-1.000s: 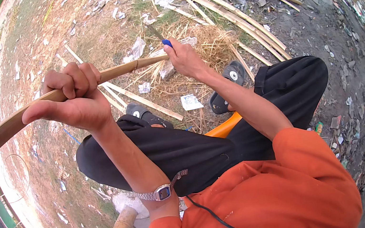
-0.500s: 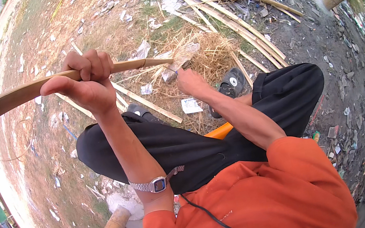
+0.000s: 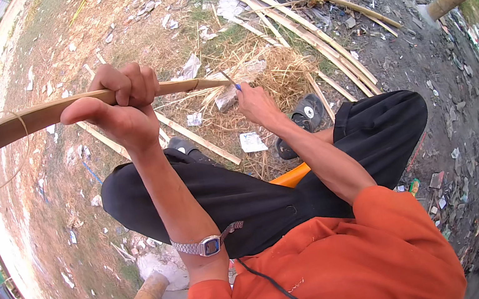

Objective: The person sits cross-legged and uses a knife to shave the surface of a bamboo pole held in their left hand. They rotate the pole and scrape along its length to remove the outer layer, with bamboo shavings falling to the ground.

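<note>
From the head camera, there you were, working over the shavings heap (image 3: 292,64), and everything played out around it! Left of the heap, your left hand (image 3: 125,108) was wrapped firmly around the bamboo strip (image 3: 44,117), fingers curled over the top, thumb stretched out along it. That strip bowed away to the far left of the heap, while its narrow end reached the heap's left side. And right there, at the heap's near edge, your right hand (image 3: 258,104) was closed on the blue-handled blade (image 3: 238,87), its slim edge crossing the tip of the strip in the view; whether the two touched, you couldn't tell. Beyond the heap and to its right lay a fan of long pale slats (image 3: 319,41), with another loose slat (image 3: 196,139) slanting on the near left side. Nearer you than the heap sat a white paper scrap (image 3: 252,142), between your dark sandals (image 3: 308,114), and closer still, the orange seat (image 3: 290,177) peeked out between your black trouser legs (image 3: 197,201).
</note>
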Action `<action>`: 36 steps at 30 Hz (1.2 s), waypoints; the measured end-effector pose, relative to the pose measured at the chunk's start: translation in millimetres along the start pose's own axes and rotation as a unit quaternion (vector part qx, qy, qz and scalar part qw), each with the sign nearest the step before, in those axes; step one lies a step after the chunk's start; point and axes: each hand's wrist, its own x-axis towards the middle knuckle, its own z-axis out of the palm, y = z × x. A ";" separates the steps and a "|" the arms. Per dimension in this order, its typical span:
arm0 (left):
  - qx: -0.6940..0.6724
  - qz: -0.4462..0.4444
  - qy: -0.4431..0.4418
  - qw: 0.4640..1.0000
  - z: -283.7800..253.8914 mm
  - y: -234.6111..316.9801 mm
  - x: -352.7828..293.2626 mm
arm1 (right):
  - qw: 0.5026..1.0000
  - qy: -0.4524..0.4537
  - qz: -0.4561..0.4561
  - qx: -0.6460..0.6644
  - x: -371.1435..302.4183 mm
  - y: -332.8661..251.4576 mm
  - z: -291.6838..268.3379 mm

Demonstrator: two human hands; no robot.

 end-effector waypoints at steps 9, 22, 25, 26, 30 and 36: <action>0.028 -0.025 0.015 0.999 5.3 2.9 -2.8 | 0.990 -0.089 0.098 0.049 4.5 -0.9 5.5; 0.027 -0.008 0.009 1.000 3.6 -2.0 1.6 | 0.989 -0.133 0.058 -0.040 10.9 51.1 52.7; 0.044 0.011 0.023 0.999 -6.2 2.0 3.9 | 0.989 -0.137 0.041 -0.044 3.8 54.3 59.1; 0.050 0.015 0.028 0.998 -7.7 1.6 2.7 | 0.989 -0.134 0.054 -0.023 -0.7 44.9 53.9; 0.042 0.017 0.004 0.999 -6.4 -1.2 4.5 | 0.992 -0.105 0.077 -0.003 -8.6 59.0 58.1; 0.030 0.015 -0.020 0.999 -6.8 -2.4 5.1 | 0.996 -0.062 0.063 0.006 2.3 44.3 40.3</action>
